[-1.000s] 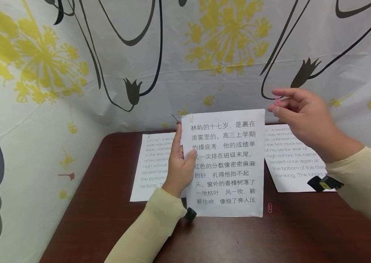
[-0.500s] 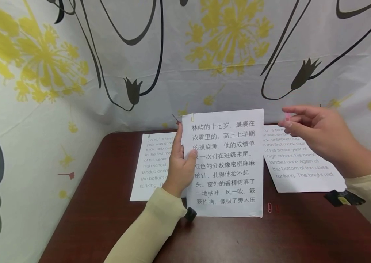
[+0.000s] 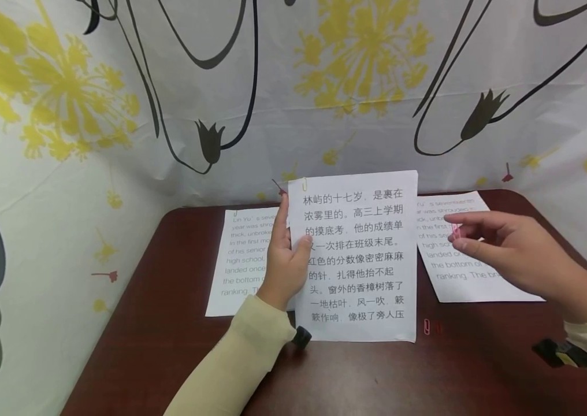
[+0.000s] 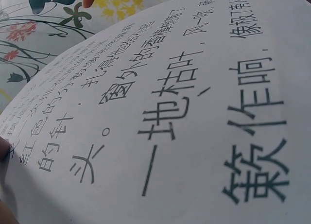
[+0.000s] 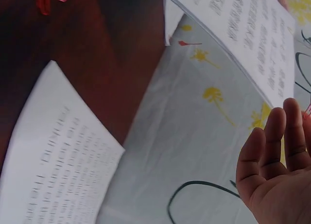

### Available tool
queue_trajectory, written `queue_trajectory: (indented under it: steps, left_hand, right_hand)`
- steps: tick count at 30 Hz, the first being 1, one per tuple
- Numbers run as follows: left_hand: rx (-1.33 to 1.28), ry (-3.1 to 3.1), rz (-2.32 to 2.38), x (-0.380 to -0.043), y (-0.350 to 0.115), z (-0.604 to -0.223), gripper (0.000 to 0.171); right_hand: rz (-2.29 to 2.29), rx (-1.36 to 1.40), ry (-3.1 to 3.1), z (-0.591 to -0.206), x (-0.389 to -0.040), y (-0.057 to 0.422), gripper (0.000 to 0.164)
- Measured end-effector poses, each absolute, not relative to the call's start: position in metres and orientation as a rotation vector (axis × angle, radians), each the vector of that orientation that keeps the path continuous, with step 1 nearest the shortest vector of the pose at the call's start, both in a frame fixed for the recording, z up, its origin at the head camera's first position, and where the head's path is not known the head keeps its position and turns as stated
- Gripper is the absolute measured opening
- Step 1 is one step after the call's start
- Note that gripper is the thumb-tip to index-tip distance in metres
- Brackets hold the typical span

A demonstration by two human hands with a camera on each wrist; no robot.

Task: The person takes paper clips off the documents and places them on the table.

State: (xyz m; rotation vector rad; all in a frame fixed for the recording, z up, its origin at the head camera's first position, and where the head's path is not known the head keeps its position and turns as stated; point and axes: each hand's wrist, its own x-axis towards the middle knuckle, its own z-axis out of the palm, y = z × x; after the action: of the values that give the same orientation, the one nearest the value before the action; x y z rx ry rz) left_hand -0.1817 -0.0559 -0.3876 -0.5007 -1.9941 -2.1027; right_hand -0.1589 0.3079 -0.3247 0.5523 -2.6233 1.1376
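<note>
White cloth (image 3: 283, 133) with yellow and dark floral prints hung behind and to the left of a dark brown table (image 3: 366, 381). On the table lay two English texts: the left page (image 3: 231, 277), with a small clip (image 3: 235, 213) at its top edge, and the right page (image 3: 460, 283), partly screened by the right hand (image 3: 517, 248). Between them, raised in front of the table and hiding part of the left page, was a sheaf (image 3: 358, 260) in Chinese characters. A yellow clip (image 3: 304, 185) sat on its top edge, near the left corner.

The left hand (image 3: 284, 263) had its grip clamped on the sheaf's left edge, thumb on the printed face; how far its fingers reached behind could not be determined. The right hand's grip was together on a pink clip (image 3: 456, 231), to the right of the sheaf and apart from it. A loose clip (image 3: 426, 327) and a red clip (image 3: 439, 327) lay side by side near the sheaf's lower right corner.

Handling, as judged: the sheaf was light, flexible and easily creased, best held by an edge under a flat thumb. The pink clip was light, springy and easily dropped, best pinched at one end.
</note>
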Motion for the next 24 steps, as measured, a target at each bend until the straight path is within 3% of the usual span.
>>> queue_trajectory:
  steps: [24]
  left_hand:
    - [-0.463,-2.015,-2.120,-0.174,-0.054,-0.378,0.090]
  right_hand:
    - [1.217,0.609,-2.672,-0.395,-0.141,0.321,0.037]
